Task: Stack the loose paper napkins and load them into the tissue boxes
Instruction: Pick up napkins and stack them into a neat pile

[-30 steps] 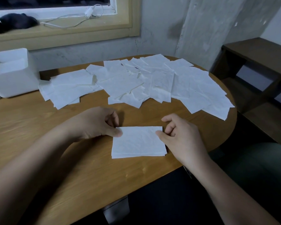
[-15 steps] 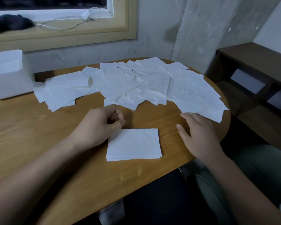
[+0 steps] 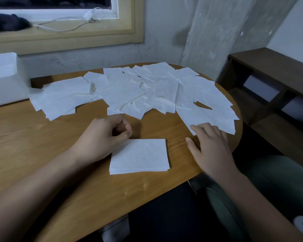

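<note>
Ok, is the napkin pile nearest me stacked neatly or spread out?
Stacked neatly: the near pile lies squared, edges aligned, layers showing at its front edge. The loose napkins beyond it lie spread and overlapping.

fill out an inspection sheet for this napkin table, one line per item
surface: wooden table, far half covered with paper
job's things: neat napkin stack near the front edge; loose napkins spread overlapping behind it; white tissue box at far left
clutter: dark bundle on the windowsill
hands: left hand curled beside the stack's corner, holding nothing; right hand flat, touching the nearest loose napkin
cables: white cable with an adapter on the windowsill
surroundings: concrete wall; dark wooden shelf to the right
</note>
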{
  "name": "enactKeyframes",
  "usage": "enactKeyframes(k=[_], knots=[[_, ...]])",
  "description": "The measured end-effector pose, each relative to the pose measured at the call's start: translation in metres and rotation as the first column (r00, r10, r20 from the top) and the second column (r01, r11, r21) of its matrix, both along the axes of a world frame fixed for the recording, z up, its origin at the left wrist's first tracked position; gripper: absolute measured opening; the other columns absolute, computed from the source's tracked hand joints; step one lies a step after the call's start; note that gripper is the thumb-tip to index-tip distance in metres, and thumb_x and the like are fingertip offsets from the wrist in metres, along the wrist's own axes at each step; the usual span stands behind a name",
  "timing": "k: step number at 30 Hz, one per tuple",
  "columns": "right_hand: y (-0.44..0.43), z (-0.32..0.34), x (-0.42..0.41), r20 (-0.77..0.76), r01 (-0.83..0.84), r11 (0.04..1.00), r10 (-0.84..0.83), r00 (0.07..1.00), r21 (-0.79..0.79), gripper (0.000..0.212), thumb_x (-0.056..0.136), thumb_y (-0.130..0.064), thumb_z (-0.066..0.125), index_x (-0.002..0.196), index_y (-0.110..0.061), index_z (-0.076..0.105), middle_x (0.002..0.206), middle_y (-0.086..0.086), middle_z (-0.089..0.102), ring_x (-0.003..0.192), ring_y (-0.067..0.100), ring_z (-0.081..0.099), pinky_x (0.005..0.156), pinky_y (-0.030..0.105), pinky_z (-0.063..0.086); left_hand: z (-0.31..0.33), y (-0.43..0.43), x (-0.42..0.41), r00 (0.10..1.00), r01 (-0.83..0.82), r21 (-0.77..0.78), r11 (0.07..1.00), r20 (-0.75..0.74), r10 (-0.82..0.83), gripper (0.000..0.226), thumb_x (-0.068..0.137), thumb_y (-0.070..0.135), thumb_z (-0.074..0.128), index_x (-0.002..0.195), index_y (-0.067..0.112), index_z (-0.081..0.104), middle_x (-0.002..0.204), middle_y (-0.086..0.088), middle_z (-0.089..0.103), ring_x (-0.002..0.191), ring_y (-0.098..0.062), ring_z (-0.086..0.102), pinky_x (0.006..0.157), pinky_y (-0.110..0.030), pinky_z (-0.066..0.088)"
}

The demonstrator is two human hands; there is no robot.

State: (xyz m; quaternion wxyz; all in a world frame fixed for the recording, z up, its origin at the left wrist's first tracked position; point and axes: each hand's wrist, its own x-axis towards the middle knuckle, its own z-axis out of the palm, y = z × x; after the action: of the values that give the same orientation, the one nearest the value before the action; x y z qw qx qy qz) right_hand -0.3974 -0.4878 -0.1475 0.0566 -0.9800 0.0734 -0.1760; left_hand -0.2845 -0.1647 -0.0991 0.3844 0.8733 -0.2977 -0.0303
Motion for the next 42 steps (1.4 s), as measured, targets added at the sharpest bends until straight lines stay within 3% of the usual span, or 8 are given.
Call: enactKeyframes(k=[5, 8, 17, 23, 27, 33, 37, 42], knots=[[0.004, 0.002, -0.009, 0.054, 0.004, 1.000, -0.004, 0.999, 0.003, 0.009, 0.097, -0.026, 0.071, 0.103, -0.023, 0.065, 0.101, -0.005, 0.062, 0.098, 0.021, 0.058, 0.090, 0.041, 0.041, 0.000, 0.001, -0.001, 1.000, 0.015, 0.018, 1.000, 0.013, -0.015, 0.014, 0.097, 0.020, 0.076, 0.090, 0.032, 0.072, 0.084, 0.010, 0.071, 0.083, -0.017, 0.065, 0.067, -0.018, 0.046], [0.009, 0.004, -0.010, 0.056, 0.009, 1.000, -0.009, 0.998, 0.005, 0.013, 0.094, -0.020, 0.071, 0.092, -0.024, 0.059, 0.089, -0.006, 0.056, 0.089, 0.019, 0.053, 0.084, 0.039, 0.039, 0.001, 0.000, -0.002, 1.000, 0.021, 0.011, 1.000, 0.018, -0.021, 0.016, 0.097, 0.019, 0.077, 0.089, 0.032, 0.073, 0.084, 0.010, 0.071, 0.082, -0.017, 0.066, 0.067, -0.017, 0.045], [0.012, 0.017, -0.008, -0.017, -0.017, 0.991, 0.020, 1.000, 0.131, 0.017, 0.092, -0.030, 0.076, 0.096, -0.023, 0.062, 0.103, -0.007, 0.060, 0.098, 0.014, 0.053, 0.084, 0.035, 0.048, 0.006, -0.001, -0.004, 1.000, 0.023, -0.040, 0.999, -0.002, -0.023, 0.012, 0.098, 0.020, 0.074, 0.091, 0.029, 0.074, 0.083, 0.009, 0.074, 0.081, -0.018, 0.068, 0.068, -0.016, 0.047], [0.012, 0.018, -0.003, 0.001, -0.031, 0.998, 0.031, 1.000, 0.051, 0.021, 0.090, -0.022, 0.075, 0.082, -0.023, 0.056, 0.084, -0.007, 0.054, 0.081, 0.017, 0.052, 0.078, 0.040, 0.047, 0.006, -0.001, -0.005, 0.999, 0.038, -0.031, 0.999, -0.005, -0.039, 0.012, 0.097, 0.020, 0.076, 0.091, 0.030, 0.074, 0.083, 0.009, 0.074, 0.080, -0.018, 0.068, 0.067, -0.017, 0.046], [0.020, 0.032, -0.008, 0.063, -0.066, 0.972, 0.053, 0.997, 0.227, 0.016, 0.094, -0.023, 0.069, 0.085, -0.025, 0.056, 0.085, -0.011, 0.057, 0.081, 0.013, 0.054, 0.077, 0.041, 0.052, 0.008, -0.002, -0.007, 1.000, 0.025, -0.055, 0.998, -0.005, -0.026, 0.012, 0.098, 0.018, 0.075, 0.092, 0.029, 0.074, 0.084, 0.009, 0.074, 0.082, -0.017, 0.068, 0.068, -0.015, 0.045], [0.040, 0.072, -0.021, 0.136, -0.134, 0.825, 0.070, 0.988, 0.549, 0.018, 0.096, -0.020, 0.071, 0.086, -0.032, 0.063, 0.091, -0.018, 0.070, 0.097, 0.003, 0.063, 0.077, 0.021, 0.050, 0.016, -0.002, -0.006, 0.999, 0.030, -0.108, 0.994, 0.036, -0.026, 0.025, 0.096, 0.024, 0.080, 0.115, 0.035, 0.068, 0.109, 0.015, 0.073, 0.103, -0.013, 0.070, 0.077, -0.023, 0.052], [0.055, 0.095, -0.028, 0.079, -0.232, 0.629, 0.262, 0.962, 0.742, 0.015, 0.097, -0.012, 0.070, 0.085, -0.020, 0.067, 0.079, -0.004, 0.066, 0.081, 0.011, 0.064, 0.072, 0.018, 0.050, 0.030, -0.001, -0.008, 0.993, 0.091, -0.093, 0.992, -0.072, -0.097, 0.056, 0.091, 0.042, 0.082, 0.140, 0.043, 0.054, 0.143, 0.025, 0.059, 0.130, -0.004, 0.060, 0.099, -0.035, 0.055], [0.060, 0.098, -0.024, -0.023, -0.158, 0.500, 0.338, 0.941, 0.852, 0.016, 0.101, -0.015, 0.066, 0.086, -0.021, 0.066, 0.072, 0.012, 0.057, 0.068, 0.015, 0.051, 0.065, 0.020, 0.043, 0.044, 0.002, -0.010, 0.910, 0.113, -0.320, 0.941, -0.346, -0.227, 0.030, 0.090, 0.028, 0.083, 0.118, 0.023, 0.072, 0.099, -0.011, 0.076, 0.094, -0.041, 0.069, 0.089, -0.055, 0.054]])
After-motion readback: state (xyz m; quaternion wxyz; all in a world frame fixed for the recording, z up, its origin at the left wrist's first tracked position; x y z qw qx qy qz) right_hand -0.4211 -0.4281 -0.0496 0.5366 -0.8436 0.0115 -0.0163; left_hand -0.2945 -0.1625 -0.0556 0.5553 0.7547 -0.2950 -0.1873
